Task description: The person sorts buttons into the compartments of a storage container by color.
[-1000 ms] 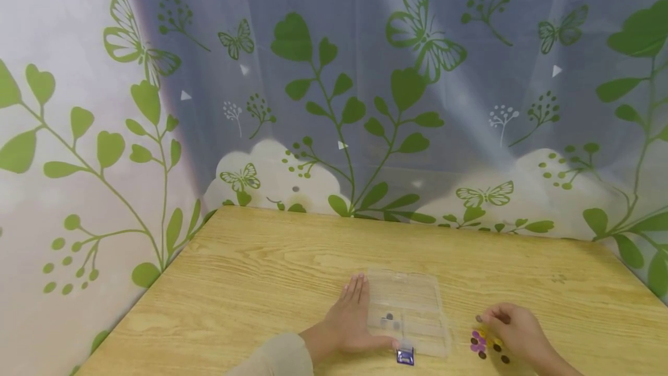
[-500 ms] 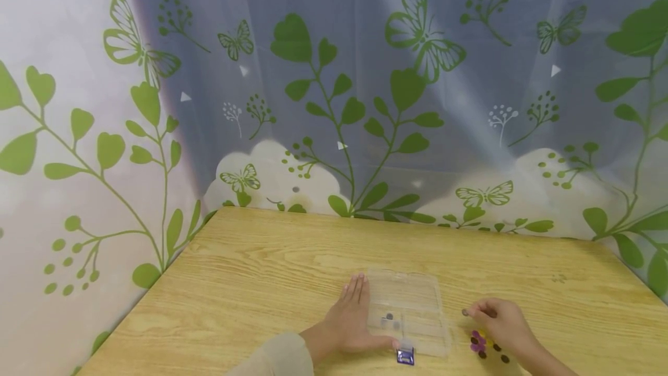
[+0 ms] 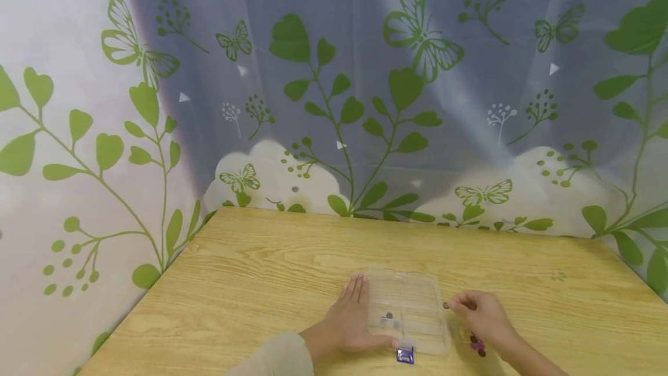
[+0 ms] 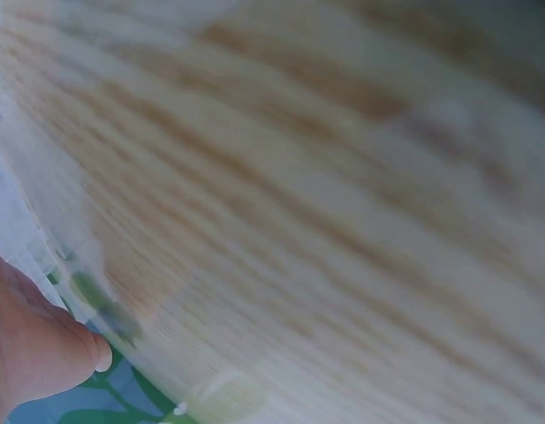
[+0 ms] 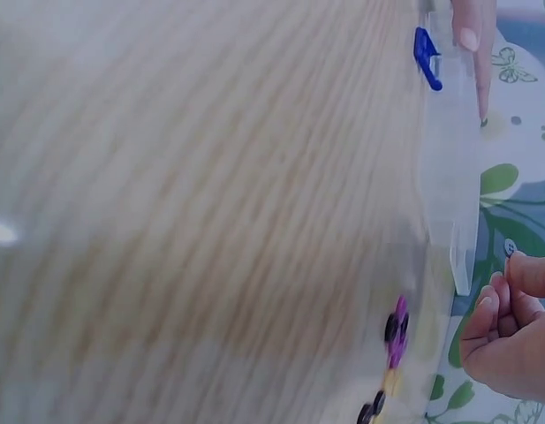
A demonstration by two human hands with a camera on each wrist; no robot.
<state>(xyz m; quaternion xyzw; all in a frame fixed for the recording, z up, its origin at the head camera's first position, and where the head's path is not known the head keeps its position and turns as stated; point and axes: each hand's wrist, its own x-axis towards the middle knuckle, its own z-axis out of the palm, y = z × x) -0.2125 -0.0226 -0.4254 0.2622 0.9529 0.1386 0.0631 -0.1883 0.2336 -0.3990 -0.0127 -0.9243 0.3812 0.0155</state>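
Observation:
My right hand pinches a small dark round button between thumb and forefinger, just off the right edge of the clear plastic compartment box. Along the box's left side rests my left hand, fingers straight, its thumb stretched across the near side close to the blue latch. One compartment on the left holds a few small buttons, one of them dark. Below the right hand lie purple and dark buttons, partly hidden by it. The left wrist view shows only part of the left hand.
The box stands on a wood-grain table. In the right wrist view, yellow pieces and more dark buttons lie by the purple ones. A printed cloth with leaves and butterflies hangs behind the table.
The right hand has moved left from beside the loose buttons to the box's right edge, carrying the dark button. The left hand and the box have stayed put.

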